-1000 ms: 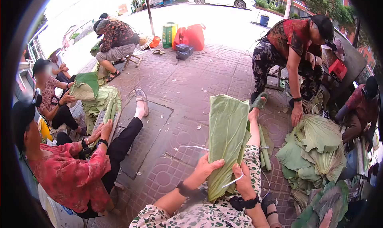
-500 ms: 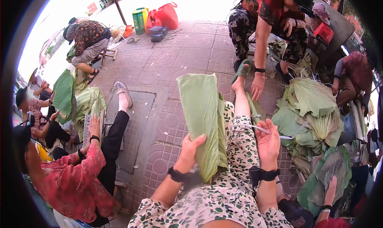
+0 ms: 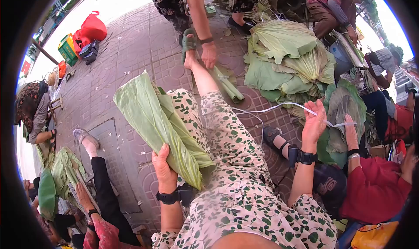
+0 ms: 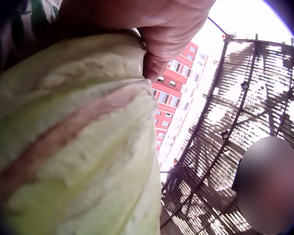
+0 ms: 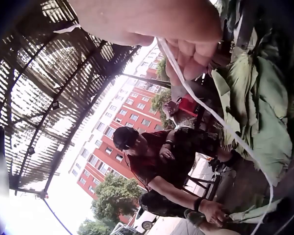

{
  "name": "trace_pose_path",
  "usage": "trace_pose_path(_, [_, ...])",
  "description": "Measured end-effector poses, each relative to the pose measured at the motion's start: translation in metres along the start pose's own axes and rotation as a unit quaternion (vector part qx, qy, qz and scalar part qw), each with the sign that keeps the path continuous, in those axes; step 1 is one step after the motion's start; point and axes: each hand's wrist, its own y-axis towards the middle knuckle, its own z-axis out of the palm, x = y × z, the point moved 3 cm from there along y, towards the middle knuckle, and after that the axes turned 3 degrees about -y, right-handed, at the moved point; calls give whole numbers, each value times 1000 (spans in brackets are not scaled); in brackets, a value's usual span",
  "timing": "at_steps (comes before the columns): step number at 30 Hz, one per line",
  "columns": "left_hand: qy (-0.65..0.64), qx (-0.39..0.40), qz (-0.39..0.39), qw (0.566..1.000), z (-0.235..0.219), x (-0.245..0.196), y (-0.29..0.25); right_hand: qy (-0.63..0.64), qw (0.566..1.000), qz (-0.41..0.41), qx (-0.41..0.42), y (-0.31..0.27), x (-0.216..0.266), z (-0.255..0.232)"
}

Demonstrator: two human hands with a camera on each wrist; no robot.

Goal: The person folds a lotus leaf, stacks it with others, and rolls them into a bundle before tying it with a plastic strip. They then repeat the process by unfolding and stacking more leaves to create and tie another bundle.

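Note:
A long folded bundle of green leaves (image 3: 155, 118) slants over the lap, its lower end gripped by the left hand (image 3: 165, 170), thumb on top. In the left wrist view the pale, ribbed leaf bundle (image 4: 88, 147) fills much of the picture under the curled left hand (image 4: 152, 24). Off to the right, the raised right hand (image 3: 314, 122) pinches a white strip (image 3: 279, 105) that trails left toward the knee. The right wrist view has the strip (image 5: 210, 110) running down from the curled right hand (image 5: 157, 24).
Large leaves lie piled (image 3: 283, 44) at the upper right. Another person's hand (image 3: 209, 55) reaches down beside the green slipper (image 3: 189, 44) and a small leaf roll (image 3: 229, 85). Seated people are on both sides; red bags (image 3: 91, 28) stand at the upper left.
The view has swung right and down. Both hands were together at the bundle; the right hand has moved away to the right with the strip, and the bundle now tilts left.

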Motion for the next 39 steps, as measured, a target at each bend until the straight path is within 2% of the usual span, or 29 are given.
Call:
trace_pose_path(1, [4,-2,0,1000,0,0,1,0,1000,-2,0,-8,-6,-3])
trace_pose_path(3, [13,-5,17,1000,5,0,2,-163,986,27,-10,-20,-21,-11])
trace_pose_path(6, [24,-16,27,999,6,0,1,-220,966,126,41,-34,-68,-34])
trace_pose_path(7, [22,-22,27,999,5,0,1,-221,966,126,40,-39,-81,-42])
trace_pose_path(9, [11,-13,18,1000,4,-1,1,-277,922,250,107,-54,-108,-56])
trace_pose_path(10, [1,-5,9,1000,3,-1,1,-277,921,250,109,-61,-116,-65])
trace_pose_path(11, [1,-8,11,1000,2,-1,0,-433,845,203,238,-68,-123,-71])
trace_pose_path(12, [-1,-9,12,1000,1,-1,0,-567,729,144,356,-75,-123,-67])
trace_pose_path(13, [-3,-10,13,1000,1,-1,1,-564,729,143,360,-75,-121,-66])
trace_pose_path(15, [-1,-8,16,1000,3,-2,0,-592,673,192,400,-79,-109,-64])
trace_pose_path(16, [-1,-3,16,1000,4,-2,0,-586,690,175,387,-78,-100,-57])
trace_pose_path(17, [2,-13,25,1000,3,-2,0,-580,689,173,399,-77,-97,-52])
trace_pose_path(19, [-2,-3,21,1000,2,-1,1,-431,821,220,304,-68,-92,-37])
trace_pose_path(20, [2,-6,19,1000,4,-2,0,-404,838,194,313,-63,-88,-21])
trace_pose_path(21, [4,-18,30,999,5,-4,-1,-267,886,223,308,-66,-78,2])
trace_pose_path(23, [21,-6,17,1000,10,-4,-1,-156,890,263,339,-76,-42,58])
trace_pose_path(25, [21,-6,19,1000,16,-7,-3,-70,852,276,438,-90,-33,105])
trace_pose_path(27, [22,1,15,1000,22,-10,-5,-52,797,269,539,-110,-16,149])
trace_pose_path(28, [12,16,10,1000,26,-12,-6,-48,796,267,540,-117,-17,163])
trace_pose_path(30, [-1,44,4,999,36,-15,-9,-27,730,269,627,-137,-18,186])
trace_pose_path(31, [1,44,6,999,39,-14,-9,-25,730,268,628,-146,-20,192])
trace_pose_path(33, [-19,78,6,997,45,-12,-9,10,699,269,662,-165,-23,202])
trace_pose_path(35, [9,75,12,997,49,-11,-7,-18,716,247,652,-174,-16,206])
trace_pose_path(37, [62,65,23,996,52,-9,-6,5,767,273,581,-175,-17,203])
trace_pose_path(38, [63,66,21,996,54,-8,-6,-49,792,201,574,-169,-16,202])
trace_pose_path(39, [110,70,95,987,57,-11,-7,-49,793,202,572,-167,-12,201])
